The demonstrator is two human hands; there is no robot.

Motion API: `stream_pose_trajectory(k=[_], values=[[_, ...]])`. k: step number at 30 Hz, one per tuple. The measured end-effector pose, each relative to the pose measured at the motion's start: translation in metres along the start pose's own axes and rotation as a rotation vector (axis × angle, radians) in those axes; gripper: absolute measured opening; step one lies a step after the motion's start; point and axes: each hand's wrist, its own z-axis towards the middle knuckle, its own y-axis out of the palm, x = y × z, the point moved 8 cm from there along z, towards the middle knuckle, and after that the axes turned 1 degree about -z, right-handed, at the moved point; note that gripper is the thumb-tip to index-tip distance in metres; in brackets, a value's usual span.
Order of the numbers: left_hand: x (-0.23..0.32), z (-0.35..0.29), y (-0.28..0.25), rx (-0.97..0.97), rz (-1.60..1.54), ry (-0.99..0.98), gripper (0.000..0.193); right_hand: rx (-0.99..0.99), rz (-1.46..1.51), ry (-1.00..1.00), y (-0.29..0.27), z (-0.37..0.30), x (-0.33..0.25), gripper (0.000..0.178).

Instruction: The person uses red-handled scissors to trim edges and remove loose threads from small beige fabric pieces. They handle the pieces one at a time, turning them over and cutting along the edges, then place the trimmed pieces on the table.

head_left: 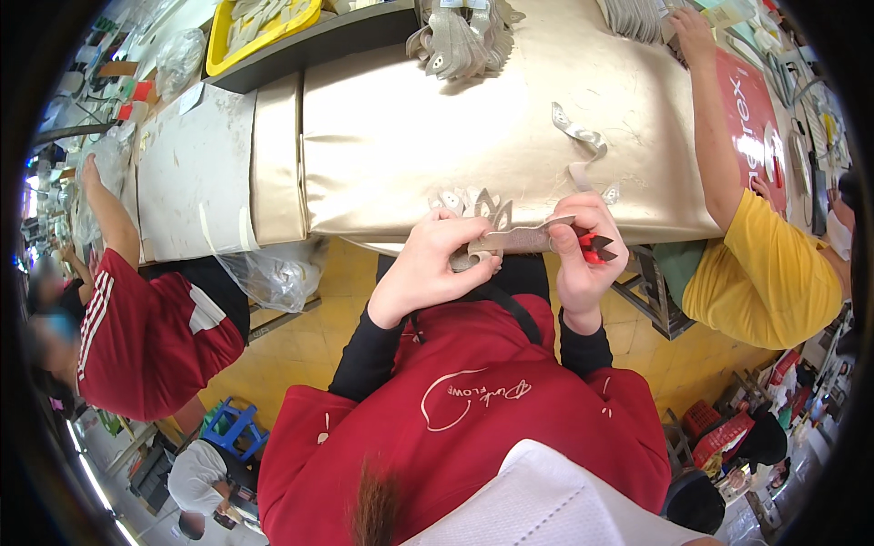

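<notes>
My left hand (442,259) is closed round a bunch of grey-beige shaped pieces, its fingers bent at the front edge of the table. From it a flat, sparkly grey-beige strip (517,240) stretches across to my right hand (585,264). The right thumb and fingers pinch the strip's far end. Also in the right hand is a small red tool (596,247) with dark pointed parts; the fingers hide most of it, so its kind does not show. Pointed leaf-like tabs (490,207) of the pieces stick up beyond my left fingers. A loose curled strip (580,136) lies beyond my right hand.
A gold-covered table (391,146) spans the front. On its far side sit a bundle of grey pieces (462,44), another stack (635,18) and a yellow tray (218,41). People in red (164,332) and yellow (765,264) work at either side. A plastic bag (273,276) hangs at left.
</notes>
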Motion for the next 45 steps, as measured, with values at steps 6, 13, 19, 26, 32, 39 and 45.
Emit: stream_pose_trajectory(k=[6,13,19,26,32,39,45], values=[[-0.006,0.006,0.006,0.002,-0.055,-0.037,0.017,0.079,0.200,0.127,0.000,-0.009,0.010,0.015],[-0.002,0.015,0.025,-0.081,0.041,-0.027,0.016,0.173,0.211,0.003,-0.004,-0.012,0.007,0.017],[0.020,0.014,0.028,0.022,0.164,0.066,0.023,0.541,0.285,0.014,-0.037,-0.012,0.016,0.018],[0.033,0.016,0.036,0.018,0.193,0.113,0.027,0.693,0.326,-0.051,-0.057,-0.012,0.011,0.019],[0.038,0.013,0.039,-0.015,0.126,0.122,0.033,0.860,0.335,0.026,-0.077,-0.010,0.010,0.014],[0.028,0.007,0.033,-0.047,-0.116,0.081,0.039,0.903,0.405,0.060,-0.105,-0.007,0.028,0.012],[0.032,0.005,0.040,-0.111,-0.153,0.125,0.035,0.794,0.443,-0.035,-0.117,-0.003,0.018,0.013]])
